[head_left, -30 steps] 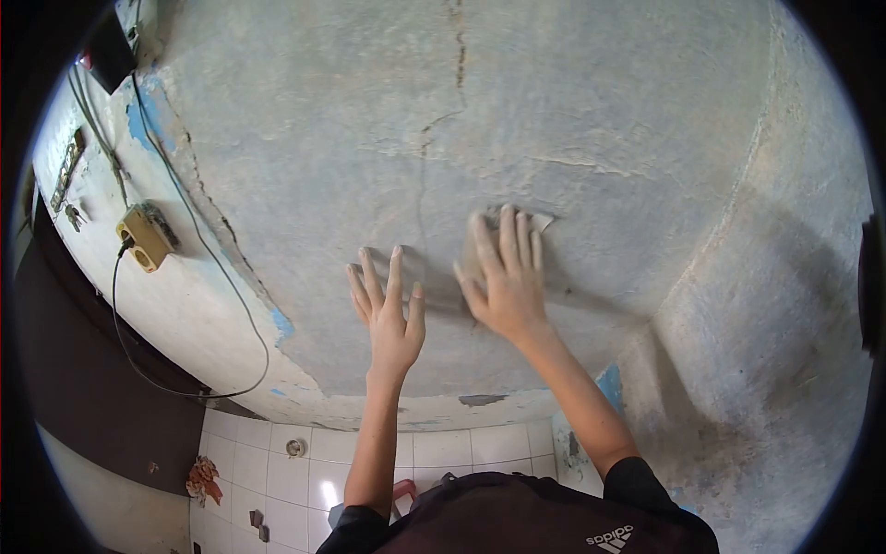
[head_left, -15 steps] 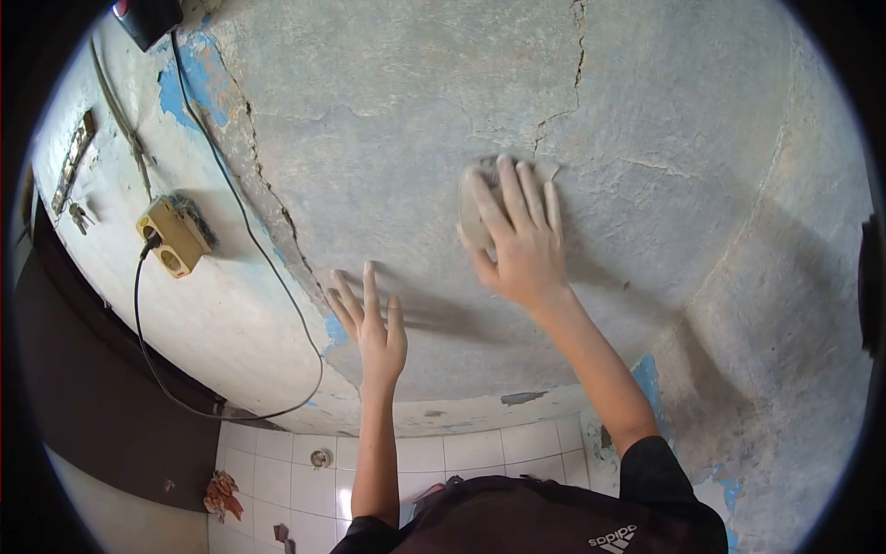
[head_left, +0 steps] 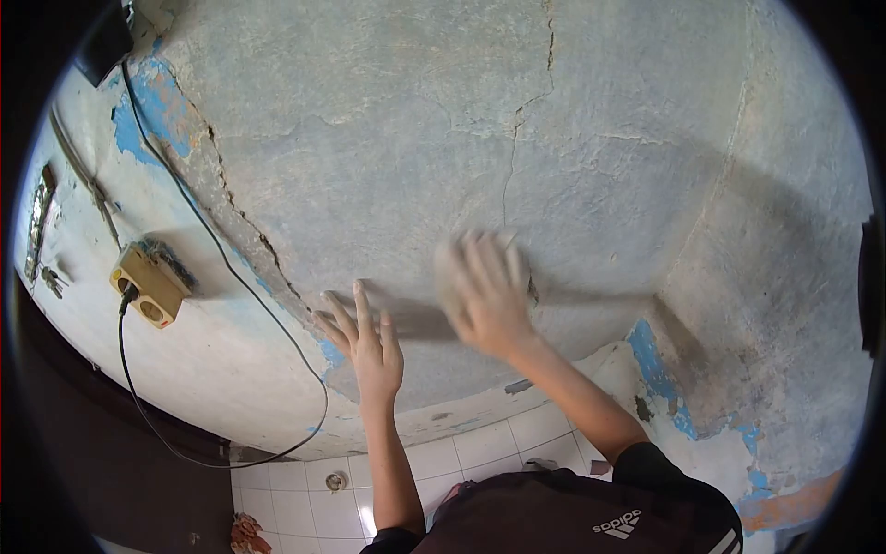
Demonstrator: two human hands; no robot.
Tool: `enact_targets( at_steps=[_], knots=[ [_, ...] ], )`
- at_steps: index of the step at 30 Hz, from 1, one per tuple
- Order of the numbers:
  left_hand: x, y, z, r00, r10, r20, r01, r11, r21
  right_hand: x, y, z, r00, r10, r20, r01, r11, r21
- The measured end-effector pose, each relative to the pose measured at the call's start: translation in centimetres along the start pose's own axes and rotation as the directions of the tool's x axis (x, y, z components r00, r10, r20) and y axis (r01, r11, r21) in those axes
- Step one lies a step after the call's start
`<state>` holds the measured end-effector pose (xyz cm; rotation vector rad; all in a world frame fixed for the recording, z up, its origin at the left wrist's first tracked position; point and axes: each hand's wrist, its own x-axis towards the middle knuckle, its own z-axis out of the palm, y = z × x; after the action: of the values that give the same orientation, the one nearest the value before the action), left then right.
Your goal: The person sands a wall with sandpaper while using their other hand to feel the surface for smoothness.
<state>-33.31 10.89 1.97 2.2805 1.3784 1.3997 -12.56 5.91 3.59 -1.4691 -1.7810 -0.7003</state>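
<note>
My right hand (head_left: 494,305) presses flat against the cracked grey wall (head_left: 388,185), smeared by motion. Under its fingers is a flat greyish piece (head_left: 446,277) that looks like sandpaper; its edge shows left of the hand, and the rest is covered. Dust whitens the fingers. Further left, my left hand (head_left: 367,346) rests its spread fingertips on the wall, beside a long crack and a blue paint patch (head_left: 332,354). Nothing is held in it.
A yellowish socket block (head_left: 148,282) with a plugged-in black cable (head_left: 235,254) hangs at the left, near keys (head_left: 53,280). Blue paint peels off the wall's lower right (head_left: 660,374). Below lies a white tiled floor (head_left: 337,517) with a round drain (head_left: 336,481).
My right hand has swept down the wall and slightly left, with the greyish piece under it. My left hand stays in nearly the same place. The view has shifted.
</note>
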Motion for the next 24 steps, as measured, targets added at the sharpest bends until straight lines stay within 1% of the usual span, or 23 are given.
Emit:
enact_targets(
  at_steps=[1, 3, 4, 5, 6, 7, 8, 9, 11, 12, 13, 14, 15, 16, 18, 20, 22, 24],
  knots=[
    [-0.1, -0.1, -0.1, 1.0, 0.009, -0.001, -0.009, 1.0, -0.018, -1.6, -0.7, 0.6, 1.0, 0.007, -0.007, -0.007, 1.0, -0.005],
    [-0.2, -0.3, 0.0, 1.0, 0.016, -0.001, -0.016, 1.0, -0.014, -2.7, -1.4, 0.6, 0.973, -0.057, 0.223, 0.038, 0.995, 0.088],
    [-0.1, -0.4, 0.1, 1.0, 0.014, -0.003, -0.014, 1.0, -0.008, -1.8, -1.0, 0.4, 0.985, -0.072, 0.155, 0.059, 0.994, 0.088],
    [0.0, -0.5, 0.3, 1.0, 0.023, -0.002, -0.023, 1.0, -0.014, -0.9, -0.3, 0.1, 0.986, -0.067, 0.15, 0.055, 0.995, 0.079],
    [0.0, -0.7, 0.5, 0.999, 0.029, -0.019, -0.029, 0.999, -0.024, 1.1, 0.1, -1.5, 0.999, 0.035, 0.01, -0.035, 0.998, 0.048],
    [0.0, -0.8, 0.6, 0.999, 0.033, -0.036, -0.034, 0.999, -0.032, 2.7, 0.8, -2.6, 0.982, 0.131, -0.133, -0.128, 0.991, 0.032],
    [0.0, -0.7, 0.5, 0.999, 0.026, -0.03, -0.027, 0.999, -0.033, 3.7, 1.7, -3.1, 0.967, 0.173, -0.186, -0.185, 0.982, -0.047],
    [0.0, -0.6, 0.6, 0.999, 0.028, -0.025, -0.029, 0.999, -0.032, 3.5, 1.7, -2.9, 0.966, 0.179, -0.186, -0.191, 0.981, -0.047],
    [0.0, -0.3, 0.9, 0.998, 0.019, -0.052, -0.02, 0.999, -0.034, 2.8, 1.3, -1.7, 0.949, 0.186, -0.256, -0.176, 0.982, 0.061],
    [-0.1, -0.4, 1.1, 0.999, 0.019, -0.047, -0.021, 0.999, -0.032, 0.9, 0.0, -0.6, 0.967, 0.184, -0.176, -0.172, 0.982, 0.079],
    [-0.1, -0.5, 1.3, 0.998, 0.016, -0.061, -0.019, 0.999, -0.043, -1.4, -1.2, 0.9, 0.966, 0.19, -0.175, -0.178, 0.981, 0.081],
    [-0.1, -0.6, 1.5, 0.997, 0.013, -0.075, -0.017, 0.998, -0.053, -3.9, -2.3, 2.5, 0.976, 0.204, -0.076, -0.195, 0.974, 0.115],
    [-0.2, -0.5, 1.4, 0.998, 0.017, -0.068, -0.02, 0.999, -0.05, -4.3, -3.2, 2.6, 0.977, 0.213, 0.023, -0.214, 0.966, 0.146],
    [-0.3, -0.4, 1.4, 0.998, 0.014, -0.067, -0.019, 0.998, -0.068, -4.2, -3.1, 2.6, 0.976, 0.217, 0.024, -0.219, 0.965, 0.147],
    [-0.2, -0.3, 1.5, 0.998, 0.017, -0.066, -0.022, 0.997, -0.078, -2.2, -1.9, 2.1, 0.951, 0.28, -0.127, -0.275, 0.96, 0.057],
    [-0.5, -0.5, 1.7, 0.998, 0.012, -0.059, -0.017, 0.995, -0.096, 2.1, 0.8, -1.2, 0.911, 0.293, -0.289, -0.292, 0.955, 0.048],
    [-0.7, -0.1, 1.9, 0.999, -0.005, -0.048, 0.0, 0.994, -0.11, 4.8, 3.9, -3.4, 0.892, 0.279, -0.355, -0.273, 0.96, 0.069],
    [-0.6, 0.1, 2.1, 0.999, -0.023, -0.047, 0.017, 0.991, -0.131, 4.0, 4.8, -4.0, 0.905, 0.269, -0.329, -0.256, 0.963, 0.084]
  ],
)
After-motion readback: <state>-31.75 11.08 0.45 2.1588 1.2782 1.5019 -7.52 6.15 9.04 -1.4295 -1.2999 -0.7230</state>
